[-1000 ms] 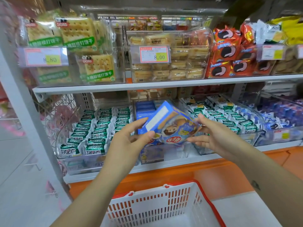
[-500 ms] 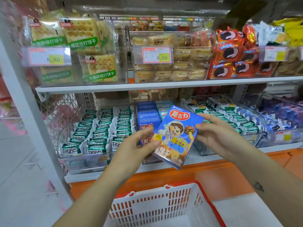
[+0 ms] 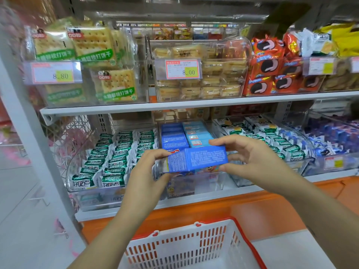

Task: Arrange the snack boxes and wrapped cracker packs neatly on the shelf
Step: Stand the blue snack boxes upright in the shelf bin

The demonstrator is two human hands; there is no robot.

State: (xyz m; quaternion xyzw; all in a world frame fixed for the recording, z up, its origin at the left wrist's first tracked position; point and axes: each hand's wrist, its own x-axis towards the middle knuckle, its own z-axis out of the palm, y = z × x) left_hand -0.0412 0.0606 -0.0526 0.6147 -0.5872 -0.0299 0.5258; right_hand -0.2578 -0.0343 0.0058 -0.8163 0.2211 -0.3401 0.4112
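Note:
A blue snack box (image 3: 196, 159) lies flat between both hands, its printed blue side facing me, just above the front of a clear bin (image 3: 206, 183) on the lower shelf. My left hand (image 3: 149, 167) grips its left end. My right hand (image 3: 250, 154) grips its right end with thumb below and fingers on top. Behind it, two rows of blue boxes (image 3: 180, 134) stand in the same bin. Green-and-white wrapped cracker packs (image 3: 114, 160) fill the bin to the left.
More green-and-white packs (image 3: 272, 136) and blue wrapped sweets (image 3: 334, 136) fill bins to the right. The upper shelf (image 3: 194, 105) holds cracker bins with price tags and orange cookie packs (image 3: 272, 70). A white basket with red rim (image 3: 194, 247) sits below my arms.
The box has turned from showing its cartoon front, tilted, to lying flat with its blue printed side facing me. Both hands lifted it up and back toward the bin of blue boxes.

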